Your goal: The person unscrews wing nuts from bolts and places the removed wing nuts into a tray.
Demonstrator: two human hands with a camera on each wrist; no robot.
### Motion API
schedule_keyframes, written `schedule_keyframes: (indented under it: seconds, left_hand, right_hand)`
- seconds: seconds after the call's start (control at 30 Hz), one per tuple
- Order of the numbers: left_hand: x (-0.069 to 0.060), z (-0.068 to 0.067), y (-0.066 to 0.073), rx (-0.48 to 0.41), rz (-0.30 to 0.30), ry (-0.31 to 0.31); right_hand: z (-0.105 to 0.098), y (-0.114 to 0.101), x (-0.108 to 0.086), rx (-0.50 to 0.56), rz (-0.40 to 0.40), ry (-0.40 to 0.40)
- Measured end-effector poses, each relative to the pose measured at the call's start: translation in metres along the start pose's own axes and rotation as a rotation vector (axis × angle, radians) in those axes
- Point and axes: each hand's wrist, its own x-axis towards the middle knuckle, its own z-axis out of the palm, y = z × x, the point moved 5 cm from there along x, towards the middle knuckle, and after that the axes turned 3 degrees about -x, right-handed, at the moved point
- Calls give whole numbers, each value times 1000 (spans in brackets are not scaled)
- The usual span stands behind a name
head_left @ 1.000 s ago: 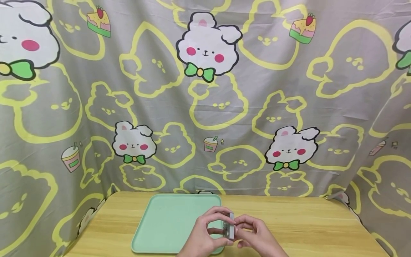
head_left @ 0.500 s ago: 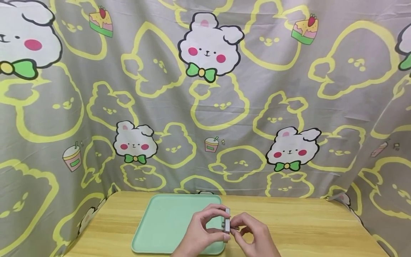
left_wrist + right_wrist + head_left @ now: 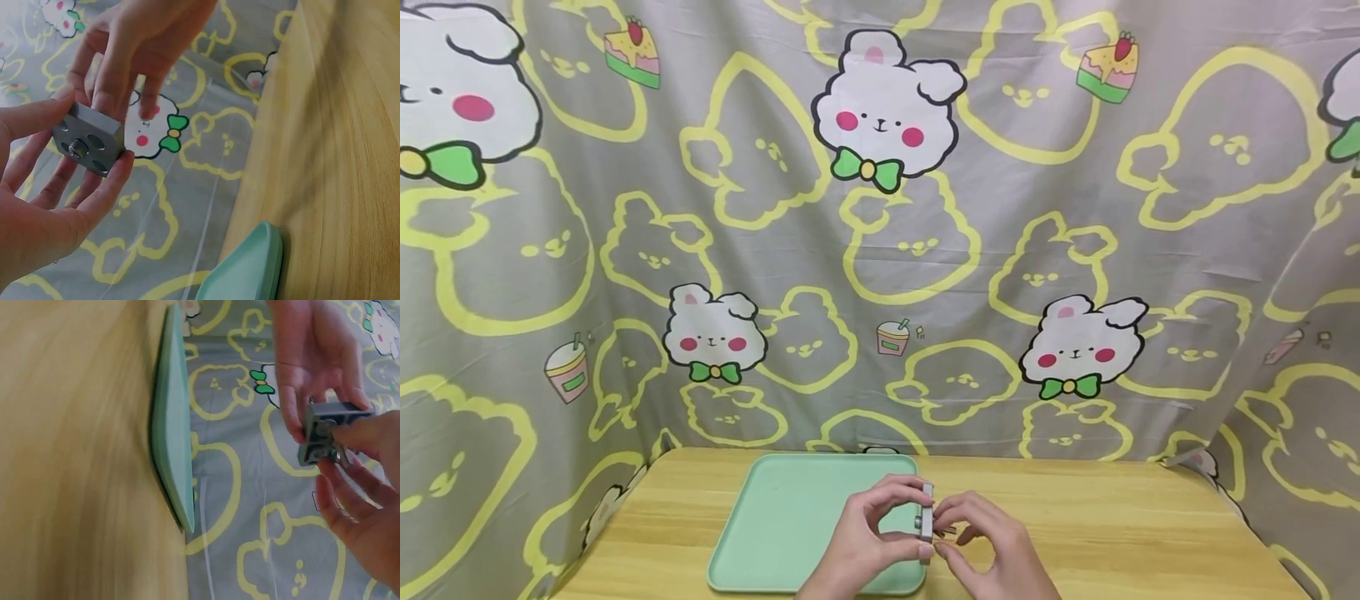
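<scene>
My left hand (image 3: pixel 872 533) holds a square grey metal block (image 3: pixel 928 521) upright, thumb on its lower edge and fingers on its upper edge. In the left wrist view the block (image 3: pixel 90 139) shows round holes near its corners and a small bolt-like stud (image 3: pixel 77 148) at its middle. Curled in at the block's other face, my right hand (image 3: pixel 996 537) has its fingertips at a slim metal piece (image 3: pixel 946 530) sticking out there. The right wrist view shows this shiny piece (image 3: pixel 342 456) between the right fingers, partly hidden, beside recesses in the block.
A pale green tray (image 3: pixel 797 517) lies on the wooden table (image 3: pixel 1120 533), behind and left of the hands. A grey patterned curtain (image 3: pixel 880 250) hangs along the table's back and sides.
Both hands and the block have shifted slightly left. The right hand's fingers have changed position at the block's rear face, and the slim metal piece shows there now.
</scene>
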Motion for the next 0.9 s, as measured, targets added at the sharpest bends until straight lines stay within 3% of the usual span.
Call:
schedule_keyframes:
  seconds: [0.2, 0.37, 0.53, 0.67, 0.8, 0.9]
  left_hand:
    - [0, 1, 1, 15, 9, -10]
    - [-1, 5, 0, 50, 24, -24]
    - [-3, 10, -1, 87, 44, -36]
    - [-3, 13, -1, 107, 49, -37]
    - [-3, 12, -3, 115, 51, -37]
    - [-3, 11, -3, 113, 55, -33]
  right_hand:
    - [-4, 22, -2, 326, 523, -46]
    - [0, 38, -8, 519, 729, -99]
    - [7, 46, -16, 686, 824, -188]
    - [9, 45, -18, 761, 840, -205]
    - [9, 45, -18, 763, 833, -200]
    - [9, 45, -16, 693, 780, -190]
